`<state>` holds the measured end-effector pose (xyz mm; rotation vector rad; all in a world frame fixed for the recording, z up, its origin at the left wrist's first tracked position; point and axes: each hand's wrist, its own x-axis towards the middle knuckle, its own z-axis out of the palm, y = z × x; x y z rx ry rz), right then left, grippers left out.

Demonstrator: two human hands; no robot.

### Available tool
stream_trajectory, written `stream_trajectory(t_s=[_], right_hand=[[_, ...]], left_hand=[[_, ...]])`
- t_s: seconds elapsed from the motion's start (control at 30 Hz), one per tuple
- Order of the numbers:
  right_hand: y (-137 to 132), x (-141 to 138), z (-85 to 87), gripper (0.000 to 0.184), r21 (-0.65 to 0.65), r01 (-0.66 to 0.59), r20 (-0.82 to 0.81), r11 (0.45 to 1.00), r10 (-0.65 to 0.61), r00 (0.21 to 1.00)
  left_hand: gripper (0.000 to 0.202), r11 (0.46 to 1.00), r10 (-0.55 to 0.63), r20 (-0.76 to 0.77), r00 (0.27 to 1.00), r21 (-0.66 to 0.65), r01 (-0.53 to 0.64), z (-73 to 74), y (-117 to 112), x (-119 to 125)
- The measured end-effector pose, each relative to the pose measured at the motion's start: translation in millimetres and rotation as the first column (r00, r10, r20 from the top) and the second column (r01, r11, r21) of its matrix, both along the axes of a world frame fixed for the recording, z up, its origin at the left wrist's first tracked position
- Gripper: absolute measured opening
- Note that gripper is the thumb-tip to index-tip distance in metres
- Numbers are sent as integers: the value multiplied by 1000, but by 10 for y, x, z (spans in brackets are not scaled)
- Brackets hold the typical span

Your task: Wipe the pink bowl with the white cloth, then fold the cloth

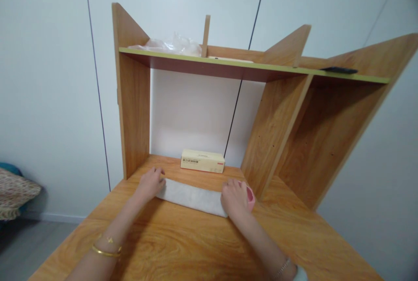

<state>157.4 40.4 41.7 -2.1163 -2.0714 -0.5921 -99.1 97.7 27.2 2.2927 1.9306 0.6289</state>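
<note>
A long strip of white cloth (191,195) lies flat on the wooden desk (183,246), stretched between my hands. My left hand (150,182) rests on its left end with the fingers curled over the edge. My right hand (235,198) presses on its right end, fingers bent, and a pink object (250,197) shows just under and beside that hand. Whether the right hand holds the pink object or only covers it is unclear.
A small yellow box (203,160) stands at the back of the desk against the white wall. A wooden hutch (133,111) rises behind, with a clear plastic bag (173,45) and a dark flat item (339,70) on its shelf. Patterned fabric (15,191) sits at far left.
</note>
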Motion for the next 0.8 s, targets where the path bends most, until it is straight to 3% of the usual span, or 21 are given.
stream_trajectory(t_s=[0.1,0.27,0.4,0.6,0.8], right_hand=[[-38,-62,-43,27,-2,-24,11,1000,24,1000],[-272,-41,-74,22,-124,-73,35,990,77,996],[-358,56,-134,30,-247,76,-12,966,-82,997],[-290,151,-277,39,-259,153,-149,954,-196,969],[-196,151,-375,22,-253,79,-356,964,-168,919]], left_hand=[[24,1000,-16,12,1000,17,16,-91,3,89],[17,976,-219,60,974,-9,220,-195,-103,298],[19,938,-341,89,936,-31,345,-249,-180,509],[19,926,-358,101,928,-86,367,-359,-160,619],[20,912,-374,103,922,-137,386,-354,-129,582]])
